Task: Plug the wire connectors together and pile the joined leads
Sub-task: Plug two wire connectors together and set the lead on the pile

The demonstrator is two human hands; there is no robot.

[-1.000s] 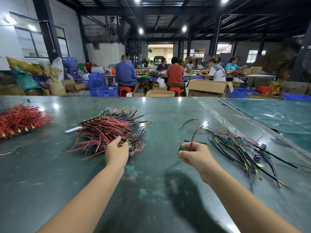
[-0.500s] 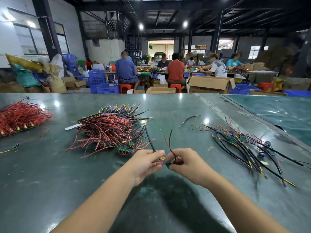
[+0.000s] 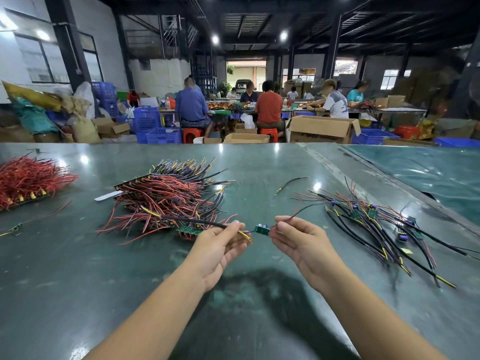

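Between my hands hangs a small green circuit board (image 3: 261,228) with wires off both ends. My left hand (image 3: 220,242) pinches a black lead (image 3: 187,220) that trails left over the table, its yellow and blue ends reaching the board. My right hand (image 3: 298,237) pinches the thin red and black wires (image 3: 302,212) on the board's right side. A heap of unjoined red and black leads (image 3: 171,196) lies beyond my left hand. The pile of joined leads (image 3: 376,229) with small boards spreads to the right of my right hand.
The green table (image 3: 130,281) carries another bundle of red wires (image 3: 26,180) at the far left, a stray black lead (image 3: 292,181) in the middle and a loose wire (image 3: 15,227) near the left edge. Beyond the table, people sit working among cardboard boxes (image 3: 322,128) and blue crates.
My left hand took a black lead from the heap, both hands met at the middle, and now they have drawn apart with the board and its wires stretched between them.
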